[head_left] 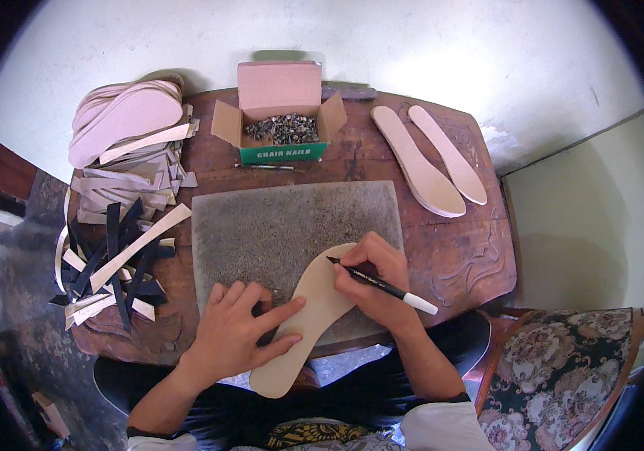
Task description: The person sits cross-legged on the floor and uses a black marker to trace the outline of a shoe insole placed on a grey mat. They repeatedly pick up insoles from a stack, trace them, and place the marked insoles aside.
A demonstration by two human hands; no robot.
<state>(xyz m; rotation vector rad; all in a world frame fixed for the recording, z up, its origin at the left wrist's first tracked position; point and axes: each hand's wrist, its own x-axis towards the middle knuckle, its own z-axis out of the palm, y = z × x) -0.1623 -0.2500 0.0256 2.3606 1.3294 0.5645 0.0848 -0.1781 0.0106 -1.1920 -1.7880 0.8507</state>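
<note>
A pale beige insole lies slantwise over the grey speckled slab, its narrow end sticking out past the near edge towards my lap. My left hand has its fingers spread, with the index finger and thumb resting on the insole's left side. In my right hand is a black marker pen with a white end. The pen's dark tip points at the upper, wide part of the insole; whether it touches I cannot tell.
An open green box of small nails stands at the back. Two groups of insoles lie back right. At left are stacked pinkish insoles, grey strips and black and cream strips. A floral chair stands lower right.
</note>
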